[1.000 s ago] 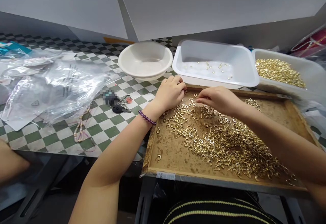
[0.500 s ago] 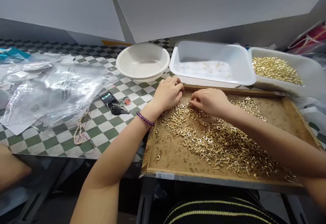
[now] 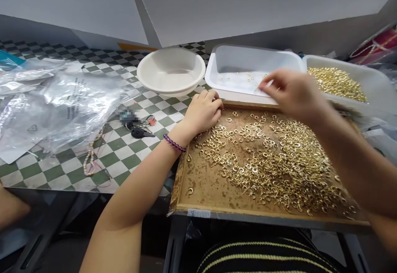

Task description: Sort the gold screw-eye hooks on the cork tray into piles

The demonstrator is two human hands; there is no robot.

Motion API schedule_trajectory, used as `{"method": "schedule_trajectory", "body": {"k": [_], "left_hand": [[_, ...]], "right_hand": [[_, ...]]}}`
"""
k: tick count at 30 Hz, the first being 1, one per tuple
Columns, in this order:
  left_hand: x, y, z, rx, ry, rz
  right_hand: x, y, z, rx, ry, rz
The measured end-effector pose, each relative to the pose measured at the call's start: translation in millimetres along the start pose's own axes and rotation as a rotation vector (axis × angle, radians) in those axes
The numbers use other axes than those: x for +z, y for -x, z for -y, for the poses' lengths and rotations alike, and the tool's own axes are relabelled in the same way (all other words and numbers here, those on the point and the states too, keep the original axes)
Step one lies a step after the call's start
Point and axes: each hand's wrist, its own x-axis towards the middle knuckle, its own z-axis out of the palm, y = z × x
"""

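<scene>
A shallow wooden tray holds a great many small gold-coloured open-loop screw hooks. My left hand, with a purple bead bracelet at its wrist, rests over the tray's back left corner. Its fingers are curled, and their tips and anything in them are hidden. My right hand hovers over the front edge of a white rectangular bin, its thumb and fingers drawn together. Motion blur hides what they hold, if anything. A few hooks lie scattered on the bin's floor.
A round white bowl stands left of the bin. At right, a translucent bin contains a heap of gold pieces. Clear plastic bags, keys and a bead string lie on the checkered cloth. Another person's arm shows at far left.
My right hand has lifted from the hooks in the tray and moved up and right to the white rectangular bin. My left hand stays at the tray corner.
</scene>
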Motion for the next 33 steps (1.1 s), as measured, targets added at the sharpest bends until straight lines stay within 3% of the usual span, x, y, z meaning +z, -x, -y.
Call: {"method": "schedule_trajectory", "body": {"k": [2,3,4,7,10,14,19,21,24,26,27,29,33], "left_hand": [[0.7,0,1,0.009,0.001,-0.011],[1.3,0,1,0.012,0.002,-0.021],[2.0,0,2,0.013,0.003,-0.032],[3.4,0,2,0.014,0.001,-0.045],[2.9,1,2,0.012,0.002,-0.031],[1.2,1,1,0.008,-0.001,-0.011],[1.3,0,1,0.004,-0.015,-0.006],[1.7,0,1,0.006,-0.017,-0.012],[2.2,0,1,0.015,-0.015,-0.018],[2.4,1,1,0.016,-0.012,-0.016],[2.5,1,2,0.015,-0.010,-0.014],[2.7,1,2,0.012,-0.008,-0.015],[2.6,1,1,0.014,-0.007,-0.025]], "right_hand": [[-18,-1,-6,-0.035,0.008,-0.261],[-21,0,-9,-0.079,0.021,-0.282],[-21,2,-11,-0.136,0.036,-0.223],[1,10,-13,-0.292,0.076,0.147],[31,18,-11,-0.320,0.168,0.400],[49,23,-6,-0.284,0.233,0.495],[36,20,-2,-0.217,0.161,0.603],[17,14,-4,-0.132,0.088,0.485],[-16,5,-7,-0.037,0.046,-0.024],[-29,5,-6,-0.067,0.095,-0.199],[-30,6,-4,-0.090,0.123,-0.173],[-18,13,4,-0.151,0.153,0.018],[32,28,21,-0.325,0.180,0.365]]}}
